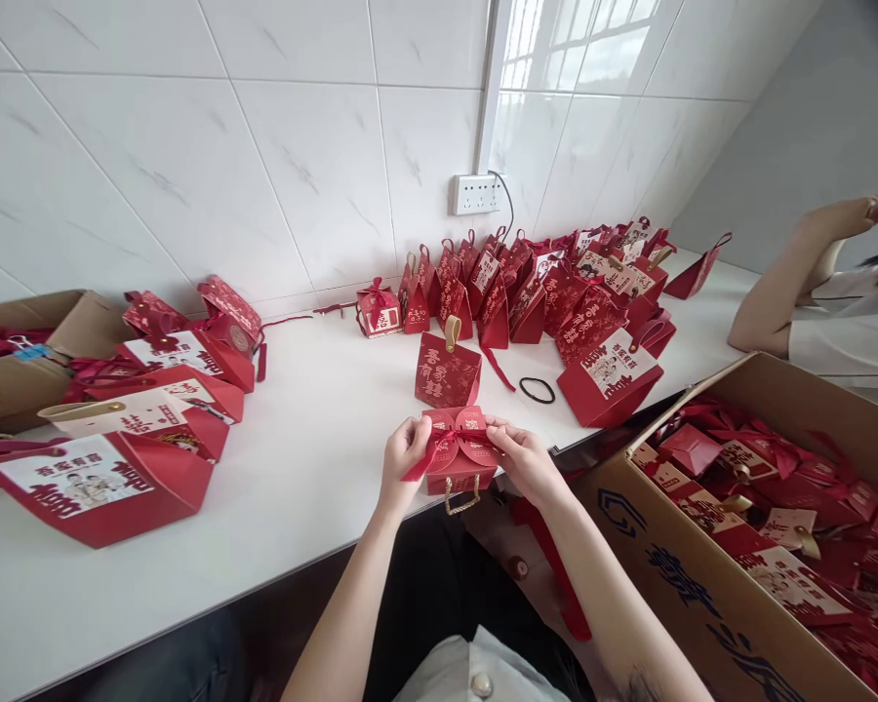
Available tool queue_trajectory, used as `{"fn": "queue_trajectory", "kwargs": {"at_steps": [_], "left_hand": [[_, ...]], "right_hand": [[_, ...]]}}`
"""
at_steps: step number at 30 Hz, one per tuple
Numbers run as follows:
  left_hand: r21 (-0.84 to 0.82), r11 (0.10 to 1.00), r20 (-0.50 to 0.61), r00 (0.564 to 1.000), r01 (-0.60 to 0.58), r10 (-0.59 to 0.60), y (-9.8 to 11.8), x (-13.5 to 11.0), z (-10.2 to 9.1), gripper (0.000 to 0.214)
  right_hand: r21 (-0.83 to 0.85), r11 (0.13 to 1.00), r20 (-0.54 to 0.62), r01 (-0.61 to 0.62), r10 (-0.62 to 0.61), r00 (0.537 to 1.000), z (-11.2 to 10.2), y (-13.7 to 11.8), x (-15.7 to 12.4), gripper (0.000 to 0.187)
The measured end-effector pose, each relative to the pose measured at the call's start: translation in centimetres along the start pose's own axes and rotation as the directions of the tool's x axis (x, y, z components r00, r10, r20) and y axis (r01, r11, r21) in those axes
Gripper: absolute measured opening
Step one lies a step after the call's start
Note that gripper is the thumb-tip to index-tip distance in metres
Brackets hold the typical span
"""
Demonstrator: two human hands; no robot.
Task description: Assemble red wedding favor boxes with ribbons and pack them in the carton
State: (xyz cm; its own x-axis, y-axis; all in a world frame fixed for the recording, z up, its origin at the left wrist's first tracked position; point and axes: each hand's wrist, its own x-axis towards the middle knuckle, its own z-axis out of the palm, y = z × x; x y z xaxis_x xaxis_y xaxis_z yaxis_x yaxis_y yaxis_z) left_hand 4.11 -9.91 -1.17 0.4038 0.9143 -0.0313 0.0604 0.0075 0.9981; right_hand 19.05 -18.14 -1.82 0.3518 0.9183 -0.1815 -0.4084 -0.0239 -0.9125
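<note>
Red gift box (459, 473) sits at the front edge of the white counter (314, 429), left hand (402, 458) and right hand (523, 458) both pinched shut on its red ribbon (439, 450). White tiled wall (263, 146) with a socket (475, 193) behind; more red boxes (556, 283) along the back, open carton (702, 595) at right, another person's arm (797, 273) on the far end.

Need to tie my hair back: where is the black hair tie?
In the head view the black hair tie lies on the white counter, right of centre, between an upright red box and a larger red bag, beyond the right hand.
</note>
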Motion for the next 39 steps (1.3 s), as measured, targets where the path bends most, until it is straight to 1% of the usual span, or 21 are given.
{"fn": "queue_trajectory", "kwargs": {"at_steps": [4, 8, 11, 14, 17, 21, 24, 26, 28, 30, 31, 33, 34, 37, 38, 39], "left_hand": [[0.011, 1.0, 0.094, 0.995, -0.018, 0.017, -0.1, 0.2, -1.2, 0.046], [0.022, 1.0, 0.194, 0.981, -0.003, -0.001, 0.1, 0.1, -2.2, 0.041], [0.02, 1.0, 0.214, 0.977, 0.001, -0.005, 0.3, -0.1, -2.4, 0.036], [-0.001, 1.0, 0.205, 0.979, -0.005, 0.005, 0.3, -0.2, -2.0, 0.035], [-0.008, 1.0, 0.169, 0.986, -0.001, 0.002, 0.1, -0.3, -1.4, 0.036], [0.014, 1.0, 0.083, 0.997, -0.003, 0.002, -0.2, -0.6, -0.5, 0.036], [0.024, 1.0, 0.019, 1.0, -0.01, 0.01, -0.2, -0.7, -0.1, 0.036], [0.026, 1.0, 0.012, 1.0, 0.007, -0.007, -0.3, -0.6, -0.3, 0.038], [0.031, 0.998, 0.027, 0.999, 0.046, -0.047, -0.4, -0.3, -0.7, 0.037], [0.043, 0.996, 0.017, 0.997, 0.08, -0.081, -0.4, 0.2, -1.1, 0.034], [0.05, 0.995, 0.005, 0.996, 0.091, -0.091, -0.3, 0.4, -1.2, 0.034], [0.059, 0.993, -0.007, 0.995, 0.098, -0.098, 0.1, 0.9, -1.3, 0.045], [0.062, 0.993, 0.003, 0.995, 0.1, -0.1, 0.3, 1.1, -1.2, 0.053], [0.088, 0.99, 0.08, 0.99, 0.113, -0.12, 0.9, 1.5, -0.8, 0.068], [0.102, 0.988, 0.105, 0.986, 0.12, -0.13, 1.0, 1.5, -0.6, 0.071], [0.11, 0.986, 0.126, 0.982, 0.126, -0.14, 1.0, 1.5, -0.5, 0.074]], "right_hand": [[-0.015, 1.0, -0.021, -0.01, 0.01, 1.0, -0.2, -0.2, -0.1, 0.035], [-0.031, 0.999, -0.02, 0.026, -0.027, 0.999, -0.3, 0.2, 0.0, 0.035], [-0.057, 0.996, -0.014, 0.064, -0.065, 0.998, -0.5, 0.6, 0.0, 0.036], [-0.07, 0.995, -0.009, 0.075, -0.076, 0.997, -0.7, 0.7, 0.1, 0.037], [-0.099, 0.991, -0.006, 0.085, -0.086, 0.996, -0.7, 0.7, 0.1, 0.038], [-0.244, 0.962, -0.046, 0.126, -0.142, 0.989, -0.6, 0.7, 0.2, 0.045], [-0.322, 0.935, -0.073, 0.149, -0.181, 0.981, -0.4, 0.7, 0.2, 0.048], [-0.353, 0.917, -0.048, 0.185, -0.215, 0.975, -0.5, 0.7, 0.0, 0.047], [-0.361, 0.906, 0.018, 0.222, -0.231, 0.973, -0.8, 0.6, -0.4, 0.039], [-0.369, 0.901, 0.063, 0.229, -0.221, 0.973, -1.1, 0.4, -0.9, 0.035], [-0.392, 0.893, 0.059, 0.22, -0.215, 0.975, -1.3, 0.3, -1.2, 0.037], [-0.486, 0.852, 0.011, 0.194, -0.215, 0.976, -1.5, 0.1, -1.7, 0.038], [-0.55, 0.814, -0.009, 0.185, -0.228, 0.974, -1.5, -0.1, -1.9, 0.035], [-0.727, 0.662, -0.029, 0.184, -0.297, 0.955, -1.1, -0.9, -2.8, 0.028], [-0.762, 0.623, -0.036, 0.175, -0.311, 0.95, -0.9, -1.2, -3.1, 0.029], [-0.785, 0.602, -0.053, 0.148, -0.303, 0.951, -0.7, -1.6, -3.5, 0.03]]}}
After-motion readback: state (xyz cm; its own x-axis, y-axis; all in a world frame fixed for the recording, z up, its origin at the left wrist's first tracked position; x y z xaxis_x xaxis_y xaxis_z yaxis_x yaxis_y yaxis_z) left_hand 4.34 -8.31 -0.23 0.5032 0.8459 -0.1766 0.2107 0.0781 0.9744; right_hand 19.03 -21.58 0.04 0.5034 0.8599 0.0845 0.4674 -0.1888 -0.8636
